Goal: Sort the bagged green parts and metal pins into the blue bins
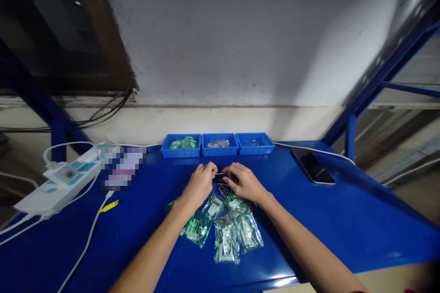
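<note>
My left hand (203,179) is closed, its thumb and fingertips pinched at one end of a thin metal screw (220,174). Opposite it, my right hand (242,178) has its fingers curled in at the screw's other end. A heap of loose dark screws (224,189) lies just below my fingertips, partly covered by my right hand. Nearer to me are several small clear and green bags, among them a clear bag (227,242) and a green-tinted bag (197,228), holding pale plugs and screws. My left forearm hides part of another green bag.
Three blue bins stand in a row: the left bin (181,152) has green bags, the middle bin (220,151) clear bags, the right bin (256,150) a few screws. A phone (313,165) lies right; a white power strip (62,183) and cables lie left.
</note>
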`<act>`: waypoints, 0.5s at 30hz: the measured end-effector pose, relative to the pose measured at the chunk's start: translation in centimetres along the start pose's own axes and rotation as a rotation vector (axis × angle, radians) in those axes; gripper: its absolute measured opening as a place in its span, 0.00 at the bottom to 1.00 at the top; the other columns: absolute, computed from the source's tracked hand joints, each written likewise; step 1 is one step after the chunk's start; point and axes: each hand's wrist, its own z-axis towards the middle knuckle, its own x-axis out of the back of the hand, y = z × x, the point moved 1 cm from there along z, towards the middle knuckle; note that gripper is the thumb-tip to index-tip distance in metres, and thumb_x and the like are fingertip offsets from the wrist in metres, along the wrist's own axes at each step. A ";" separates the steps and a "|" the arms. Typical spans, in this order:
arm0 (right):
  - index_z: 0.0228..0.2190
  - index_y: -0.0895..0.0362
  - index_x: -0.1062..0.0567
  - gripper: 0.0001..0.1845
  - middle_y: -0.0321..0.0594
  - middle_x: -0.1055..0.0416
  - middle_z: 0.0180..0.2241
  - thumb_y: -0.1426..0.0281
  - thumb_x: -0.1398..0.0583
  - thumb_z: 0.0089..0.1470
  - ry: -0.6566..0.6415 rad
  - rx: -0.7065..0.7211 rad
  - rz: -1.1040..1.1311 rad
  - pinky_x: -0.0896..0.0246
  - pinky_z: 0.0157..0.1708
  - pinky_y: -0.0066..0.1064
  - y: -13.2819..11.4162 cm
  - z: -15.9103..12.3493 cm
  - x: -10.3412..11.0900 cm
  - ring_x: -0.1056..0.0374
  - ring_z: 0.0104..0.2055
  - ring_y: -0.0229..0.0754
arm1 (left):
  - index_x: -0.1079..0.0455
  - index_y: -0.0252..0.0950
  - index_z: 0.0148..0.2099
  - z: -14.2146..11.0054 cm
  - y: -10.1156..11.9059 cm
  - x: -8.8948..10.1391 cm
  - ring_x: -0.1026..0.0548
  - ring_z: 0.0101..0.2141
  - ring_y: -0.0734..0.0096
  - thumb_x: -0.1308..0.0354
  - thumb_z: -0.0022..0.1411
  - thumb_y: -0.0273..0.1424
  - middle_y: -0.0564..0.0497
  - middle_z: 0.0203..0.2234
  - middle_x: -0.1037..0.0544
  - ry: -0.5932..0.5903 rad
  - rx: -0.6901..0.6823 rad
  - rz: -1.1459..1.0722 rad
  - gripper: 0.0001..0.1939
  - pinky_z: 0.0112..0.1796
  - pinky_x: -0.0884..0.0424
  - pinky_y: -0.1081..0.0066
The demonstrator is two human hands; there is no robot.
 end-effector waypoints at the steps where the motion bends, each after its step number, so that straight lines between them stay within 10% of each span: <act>1: 0.38 0.56 0.29 0.07 0.40 0.30 0.32 0.70 0.45 0.57 0.002 0.016 0.002 0.42 0.37 0.31 -0.1 0.0 0.1 0.36 0.36 0.41 | 0.37 0.37 0.38 0.0 0.0 0.2 0.30 0.36 0.66 0.57 0.62 0.20 0.49 0.33 0.28 0.022 -0.012 -0.045 0.10 0.37 0.34 0.68; 15: 0.41 0.57 0.32 0.10 0.41 0.31 0.32 0.66 0.48 0.61 0.053 -0.019 -0.035 0.42 0.35 0.32 -0.2 -0.1 0.2 0.35 0.35 0.42 | 0.35 0.37 0.34 0.2 0.0 -0.2 0.31 0.34 0.66 0.56 0.66 0.28 0.51 0.30 0.26 0.156 -0.098 -0.076 0.10 0.40 0.35 0.65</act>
